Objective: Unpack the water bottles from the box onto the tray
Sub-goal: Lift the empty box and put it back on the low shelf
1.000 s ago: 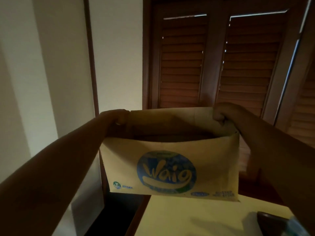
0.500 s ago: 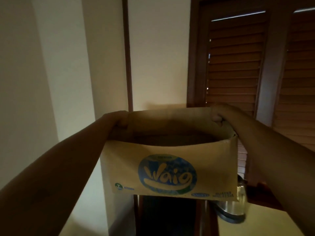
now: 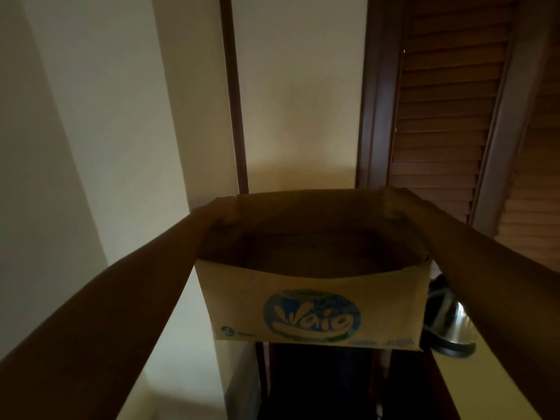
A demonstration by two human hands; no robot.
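Note:
I hold a brown cardboard box [image 3: 309,298] with a blue round logo up in the air in front of me, its open top toward me. My left hand [image 3: 222,212] grips the far left top edge. My right hand [image 3: 397,204] grips the far right top edge. The inside of the box is dark, and I see no bottles in it. No tray is in view.
A steel electric kettle [image 3: 451,328] stands on a pale yellow counter [image 3: 485,386] at the lower right, just behind the box. Cream walls fill the left and middle; dark wooden louvred doors [image 3: 448,101] stand at the right. A dark gap lies below the box.
The view has swung left with the box: the louvred doors slid to the right, more cream wall shows, and the kettle came into sight. Both hands keep their grip.

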